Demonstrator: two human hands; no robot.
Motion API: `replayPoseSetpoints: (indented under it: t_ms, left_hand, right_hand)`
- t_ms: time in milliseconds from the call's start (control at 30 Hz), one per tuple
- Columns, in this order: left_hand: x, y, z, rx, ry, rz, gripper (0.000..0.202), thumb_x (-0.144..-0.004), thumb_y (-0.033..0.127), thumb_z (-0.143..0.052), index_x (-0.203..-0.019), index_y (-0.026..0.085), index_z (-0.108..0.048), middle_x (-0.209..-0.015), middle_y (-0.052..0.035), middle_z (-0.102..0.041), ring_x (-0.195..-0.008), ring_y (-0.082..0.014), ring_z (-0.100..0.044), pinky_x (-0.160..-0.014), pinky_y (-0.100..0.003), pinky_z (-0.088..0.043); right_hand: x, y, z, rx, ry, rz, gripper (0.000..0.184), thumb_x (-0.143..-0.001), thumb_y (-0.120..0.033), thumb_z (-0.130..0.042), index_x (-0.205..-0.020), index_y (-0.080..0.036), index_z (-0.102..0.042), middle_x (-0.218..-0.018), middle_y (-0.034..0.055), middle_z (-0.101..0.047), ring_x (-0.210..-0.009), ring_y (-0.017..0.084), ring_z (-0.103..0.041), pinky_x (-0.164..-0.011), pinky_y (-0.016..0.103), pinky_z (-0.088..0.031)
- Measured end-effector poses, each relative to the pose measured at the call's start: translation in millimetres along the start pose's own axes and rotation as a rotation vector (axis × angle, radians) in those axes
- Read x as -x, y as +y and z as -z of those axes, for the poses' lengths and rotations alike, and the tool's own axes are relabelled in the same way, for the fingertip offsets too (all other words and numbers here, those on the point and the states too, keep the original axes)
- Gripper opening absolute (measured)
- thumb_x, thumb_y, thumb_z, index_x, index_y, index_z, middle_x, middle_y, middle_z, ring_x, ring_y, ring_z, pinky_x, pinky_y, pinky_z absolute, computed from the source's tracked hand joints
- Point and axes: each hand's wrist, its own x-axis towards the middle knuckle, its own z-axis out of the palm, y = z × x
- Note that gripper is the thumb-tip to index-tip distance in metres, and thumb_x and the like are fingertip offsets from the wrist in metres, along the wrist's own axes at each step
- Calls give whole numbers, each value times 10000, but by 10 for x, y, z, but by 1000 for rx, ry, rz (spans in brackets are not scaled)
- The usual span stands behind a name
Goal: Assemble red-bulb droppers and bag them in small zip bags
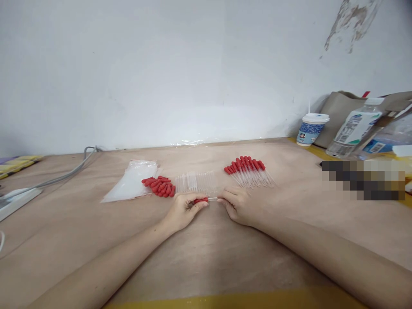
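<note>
My left hand is closed on a red rubber bulb, its mouth facing right. Pinched in my right hand is a clear glass dropper tube, whose left end meets the bulb; how deep it sits inside I cannot tell. Just beyond my hands lies a row of loose clear tubes. Left of that row is a heap of red bulbs. Behind my right hand, droppers with red bulbs fitted lie side by side, tips toward me.
Clear plastic bags lie left of the bulbs. A grey cable runs along the far left. At the right stand a paper cup, a plastic bottle and a grey bag. The white wall closes off the table's back.
</note>
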Motion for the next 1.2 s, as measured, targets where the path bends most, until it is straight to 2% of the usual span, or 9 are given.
replayPoseSetpoints:
  t_ms: [167,333,567,733,867,967,1067,1133,1200]
  left_hand:
    - [7,18,12,-2,-26,-43,191,-800,276,-562,-924,175,-666,-847,-50,-685,-728,-155,-624,-650,-253,-491]
    - [12,9,8,-7,-14,-89,201,-809,265,-544,-942,169,-659,-869,-64,-680,-741,-160,-622,-648,-257,-495]
    - [54,26,6,-3,-45,-191,161,-801,213,-553,-905,153,-660,-827,-62,-678,-720,-148,-616,-648,-246,-488]
    - [28,17,-2,5,-52,-147,171,-804,231,-551,-917,174,-666,-851,-56,-683,-746,-159,-624,-669,-261,-497]
    - [-16,-2,-44,82,64,-68,185,-778,238,-588,-938,180,-663,-871,-55,-682,-787,-166,-627,-720,-277,-501]
    - [-26,-39,-77,98,218,-31,321,-754,240,-616,-1072,196,-589,-924,-53,-649,-812,-161,-607,-758,-294,-489]
    - [-19,-65,-71,49,298,46,438,-743,263,-620,-1157,201,-493,-959,-55,-583,-735,-134,-571,-654,-263,-490]
    - [-15,-55,-46,-15,211,91,352,-753,279,-600,-1086,193,-524,-849,-29,-558,-645,-114,-531,-581,-238,-465]
    - [-14,-23,-20,-79,62,91,235,-770,278,-572,-988,190,-572,-754,-5,-529,-591,-102,-497,-568,-233,-442]
  right_hand:
    - [-15,-35,-11,27,-27,5,232,-868,-206,-386,-783,-149,-594,-663,29,-564,-601,112,-486,-558,215,-335]
    - [-19,-61,-13,34,-89,-70,267,-874,-240,-372,-797,-154,-613,-669,30,-579,-589,109,-487,-539,219,-309]
    - [-64,-142,78,-121,-251,-184,238,-860,-237,-403,-821,-188,-633,-716,11,-633,-606,99,-518,-556,201,-324]
    - [-101,-146,91,-213,-329,-266,275,-877,-237,-371,-743,-174,-603,-683,2,-620,-592,95,-508,-557,200,-330]
    - [-151,-148,154,-175,-315,-290,282,-895,-270,-339,-763,-162,-564,-699,15,-601,-608,106,-500,-576,214,-337]
    - [-170,-148,195,-191,-306,-289,275,-900,-269,-317,-784,-157,-541,-728,27,-588,-643,116,-504,-608,224,-356]
    - [-177,-70,198,-238,-243,-338,225,-881,-233,-338,-823,-158,-541,-773,32,-596,-682,119,-518,-632,221,-368]
    - [-198,52,197,-249,-175,-444,202,-859,-226,-361,-821,-160,-548,-758,27,-605,-665,116,-527,-607,209,-365]
    - [-244,218,215,-196,-129,-611,190,-824,-242,-400,-764,-166,-562,-700,19,-612,-616,115,-530,-557,201,-348]
